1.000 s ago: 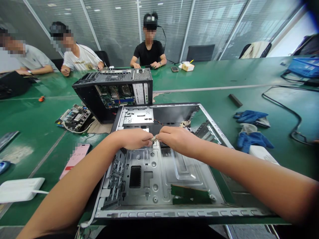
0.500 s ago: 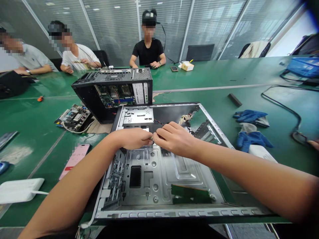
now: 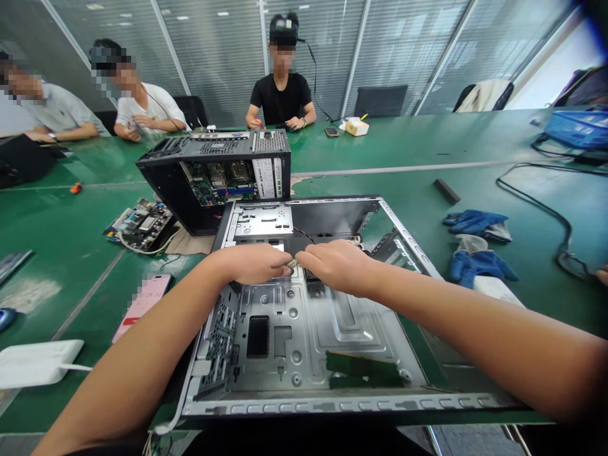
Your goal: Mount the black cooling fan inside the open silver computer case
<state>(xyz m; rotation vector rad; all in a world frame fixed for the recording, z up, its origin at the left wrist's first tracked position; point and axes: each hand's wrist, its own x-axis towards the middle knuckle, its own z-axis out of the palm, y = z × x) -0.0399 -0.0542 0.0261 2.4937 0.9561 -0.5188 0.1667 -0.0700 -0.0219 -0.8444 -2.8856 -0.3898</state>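
An open computer case [image 3: 294, 354] lies on its side in front of me, bare metal inside. Over its middle, near the drive cage [image 3: 263, 221], both hands meet with fingertips nearly touching. My left hand [image 3: 259, 263] is closed round a pale cable [image 3: 293, 262], of which only a short piece shows. My right hand [image 3: 332, 266] pinches the same cable from the other side. Thin dark and orange wires [image 3: 304, 234] run behind the fingers. A green memory module [image 3: 363, 364] rests on the case floor near me.
A second computer case [image 3: 161, 190] stands upright behind. To the left are a loose motherboard [image 3: 145, 221], a pink phone [image 3: 142, 304] and a white adapter [image 3: 40, 363]. Blue gloves [image 3: 482, 263] and a black cable [image 3: 541, 193] lie right. Several people sit across the green table [image 3: 380, 149].
My right hand has turned slightly lower, its knuckles flatter. The pale cable bundle behind it has dropped mostly out of sight. My left hand stays almost in place.
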